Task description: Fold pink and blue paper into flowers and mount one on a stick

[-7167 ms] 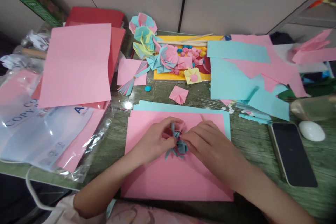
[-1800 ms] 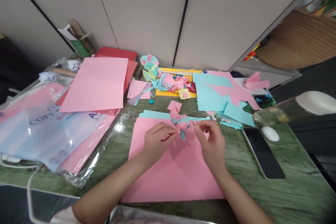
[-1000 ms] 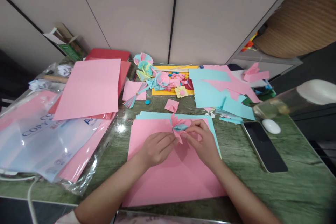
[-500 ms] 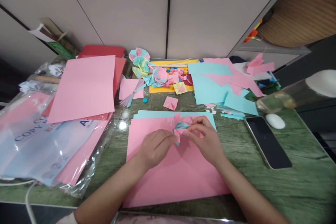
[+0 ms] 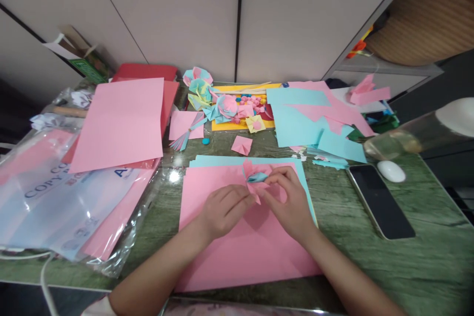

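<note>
Between my two hands is a small folded paper flower (image 5: 256, 178), pink outside with light blue folds in its middle. My left hand (image 5: 228, 209) pinches its lower pink petal with thumb and fingers. On the other side, my right hand (image 5: 290, 199) grips the flower's right edge between thumb and forefinger. Both hands are just above a stack of pink paper sheets (image 5: 237, 261), whose far edge shows light blue sheets (image 5: 218, 160) underneath. A folded pink paper square (image 5: 242, 145) lies beyond the stack.
Finished paper flowers (image 5: 198, 86) and small coloured balls lie at the back. On the left are a pink sheet (image 5: 118, 126) and a plastic paper package (image 5: 74, 207). A phone (image 5: 381, 202), a white mouse-shaped object (image 5: 391, 171) and light blue paper scraps (image 5: 296, 123) are rightward.
My left fingers have moved slightly right along the lower petal. The flower has turned a little, so its light blue middle shows more clearly.
</note>
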A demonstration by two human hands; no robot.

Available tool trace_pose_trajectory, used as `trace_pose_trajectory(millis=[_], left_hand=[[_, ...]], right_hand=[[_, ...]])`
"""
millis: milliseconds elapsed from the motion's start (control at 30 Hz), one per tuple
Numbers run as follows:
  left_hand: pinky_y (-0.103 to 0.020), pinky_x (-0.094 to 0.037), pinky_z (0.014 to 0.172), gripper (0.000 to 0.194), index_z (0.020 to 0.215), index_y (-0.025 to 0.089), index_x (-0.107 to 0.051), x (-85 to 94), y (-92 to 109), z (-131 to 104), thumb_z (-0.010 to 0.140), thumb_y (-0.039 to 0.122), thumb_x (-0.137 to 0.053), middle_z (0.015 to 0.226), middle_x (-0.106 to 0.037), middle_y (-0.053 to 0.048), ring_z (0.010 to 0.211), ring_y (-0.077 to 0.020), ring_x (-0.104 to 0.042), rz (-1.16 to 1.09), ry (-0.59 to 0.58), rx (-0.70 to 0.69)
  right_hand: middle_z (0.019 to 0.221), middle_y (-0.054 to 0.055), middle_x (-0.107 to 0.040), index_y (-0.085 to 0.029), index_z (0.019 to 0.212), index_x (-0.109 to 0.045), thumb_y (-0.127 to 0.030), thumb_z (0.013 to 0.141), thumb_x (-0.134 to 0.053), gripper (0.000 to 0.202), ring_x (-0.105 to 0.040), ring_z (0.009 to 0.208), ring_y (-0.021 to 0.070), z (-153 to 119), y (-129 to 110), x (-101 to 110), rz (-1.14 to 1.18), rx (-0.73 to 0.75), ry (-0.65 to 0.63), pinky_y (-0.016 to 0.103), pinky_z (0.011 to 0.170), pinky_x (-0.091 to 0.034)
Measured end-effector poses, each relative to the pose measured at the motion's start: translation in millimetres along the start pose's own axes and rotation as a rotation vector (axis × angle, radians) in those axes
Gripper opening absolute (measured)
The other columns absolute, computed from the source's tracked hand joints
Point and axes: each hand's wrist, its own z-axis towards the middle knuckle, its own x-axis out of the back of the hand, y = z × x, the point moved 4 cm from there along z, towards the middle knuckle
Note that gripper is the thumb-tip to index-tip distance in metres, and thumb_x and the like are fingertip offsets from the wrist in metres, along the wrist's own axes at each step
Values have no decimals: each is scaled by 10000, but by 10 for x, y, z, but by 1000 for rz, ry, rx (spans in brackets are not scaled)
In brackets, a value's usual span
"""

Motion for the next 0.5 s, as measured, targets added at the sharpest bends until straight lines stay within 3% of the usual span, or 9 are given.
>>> trace_pose_trajectory(millis=[100, 200, 333, 500], left_hand=[[-279, -548, 756, 203, 1005, 132, -606, 12, 15, -3, 883, 80, -452, 848, -696, -79, 859, -169, -652, -4, 18, -70], [-264, -546, 760, 197, 988, 132, -613, 3, -10, -25, 881, 77, -456, 867, -688, -82, 880, -160, -645, -32, 38, -40], [-230, -539, 744, 155, 954, 137, -619, 10, -44, -47, 849, 70, -526, 851, -678, -59, 862, -135, -632, -42, 124, 10], [-232, -553, 728, 128, 918, 143, -613, 30, -43, -24, 830, 67, -562, 808, -677, -35, 819, -125, -633, -47, 186, 8]], right_hand=[[859, 7, -476, -229, 701, -566, -269, 766, -639, 106, -526, 854, 170, -23, -9, -22, -28, 26, 28, 341, 790, -420], [870, 6, -484, -229, 765, -539, -258, 755, -643, 109, -518, 845, 164, -43, 17, -42, 26, 43, 82, 328, 776, -415], [858, -11, -495, -240, 890, -470, -300, 703, -688, 293, -494, 786, 153, -56, 104, -68, 184, -82, 135, 312, 726, -407], [856, 2, -468, -221, 697, -509, -324, 719, -676, 198, -490, 864, 170, -47, 85, -101, 184, -81, 36, 312, 772, -400]])
